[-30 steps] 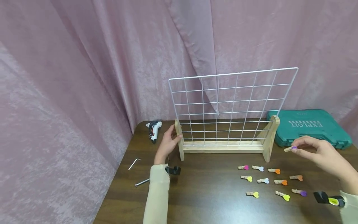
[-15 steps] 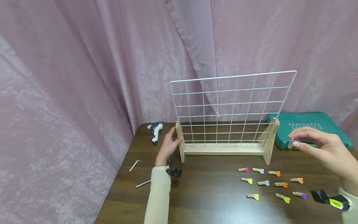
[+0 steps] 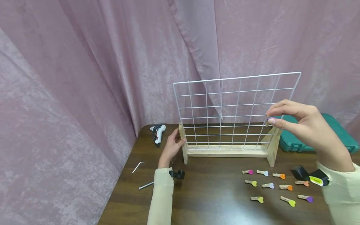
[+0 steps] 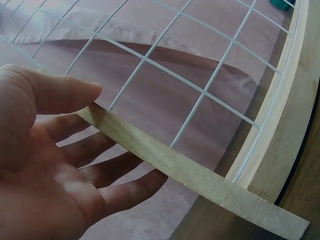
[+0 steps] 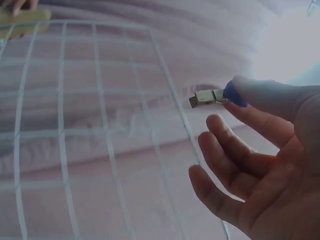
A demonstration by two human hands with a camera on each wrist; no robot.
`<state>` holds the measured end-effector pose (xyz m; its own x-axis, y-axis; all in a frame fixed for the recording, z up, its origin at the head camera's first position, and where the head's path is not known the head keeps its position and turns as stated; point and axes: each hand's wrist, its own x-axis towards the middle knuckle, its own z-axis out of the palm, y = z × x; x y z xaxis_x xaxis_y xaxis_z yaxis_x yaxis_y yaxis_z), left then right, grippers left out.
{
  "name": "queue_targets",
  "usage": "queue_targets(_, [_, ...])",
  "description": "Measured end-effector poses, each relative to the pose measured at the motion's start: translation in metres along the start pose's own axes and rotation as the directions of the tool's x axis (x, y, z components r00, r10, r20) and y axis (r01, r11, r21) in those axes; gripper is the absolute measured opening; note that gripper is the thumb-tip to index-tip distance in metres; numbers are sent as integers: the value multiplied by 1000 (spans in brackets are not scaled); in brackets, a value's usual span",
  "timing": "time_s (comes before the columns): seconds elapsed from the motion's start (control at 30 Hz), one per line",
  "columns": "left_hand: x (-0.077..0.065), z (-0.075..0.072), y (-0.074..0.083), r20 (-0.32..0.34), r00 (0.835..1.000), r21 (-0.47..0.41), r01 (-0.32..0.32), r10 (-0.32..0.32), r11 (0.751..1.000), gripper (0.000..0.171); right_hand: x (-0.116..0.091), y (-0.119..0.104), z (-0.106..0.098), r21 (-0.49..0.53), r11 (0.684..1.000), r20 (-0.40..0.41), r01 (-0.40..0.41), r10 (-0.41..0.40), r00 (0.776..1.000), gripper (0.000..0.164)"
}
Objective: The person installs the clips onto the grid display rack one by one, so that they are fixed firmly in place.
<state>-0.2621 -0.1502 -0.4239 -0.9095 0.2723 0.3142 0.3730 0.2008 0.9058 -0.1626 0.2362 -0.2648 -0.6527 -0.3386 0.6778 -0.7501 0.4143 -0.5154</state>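
A white wire grid [image 3: 234, 107] stands upright in a wooden base with two side posts. My left hand [image 3: 171, 146] grips the left wooden post [image 4: 170, 162], its thumb on one side and its fingers on the other. Between thumb and index finger, my right hand [image 3: 306, 128] pinches a small wooden clothespin [image 5: 206, 97] with a purple heart at its end. The pin's free end points toward the grid. In the head view this hand is in front of the grid's right side; whether the pin touches a wire I cannot tell.
Several heart-topped clothespins [image 3: 286, 187] in pink, white, yellow, orange and purple lie on the front right of the table. A green case [image 3: 323, 137] lies behind at right. At left are a white glue gun [image 3: 159, 134], a hex key [image 3: 137, 167] and a metal bolt [image 3: 146, 185].
My right hand has moved left and up from near the green case to the grid's right side, carrying the purple clothespin. My left hand stays on the post.
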Motion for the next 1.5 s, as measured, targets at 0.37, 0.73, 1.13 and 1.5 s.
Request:
queue_targets(0.37, [5, 0, 2, -1, 1000, -12, -2, 2, 1000, 46, 74, -21, 23, 109, 987, -33, -118, 122, 992, 15])
queue_targets(0.73, [2, 1, 4, -17, 1000, -3, -3, 3, 1000, 46, 121, -36, 42, 237, 966, -77, -99, 120, 990, 17])
queue_targets(1.13, [-1, 1, 5, -7, 1000, -27, 26, -27, 999, 44, 160, -40, 71, 281, 952, -123, -125, 165, 979, 16])
queue_targets(1.5, [-1, 3, 9, 3, 1000, -25, 11, -11, 1000, 45, 193, -46, 103, 184, 971, -46, -152, 163, 986, 10])
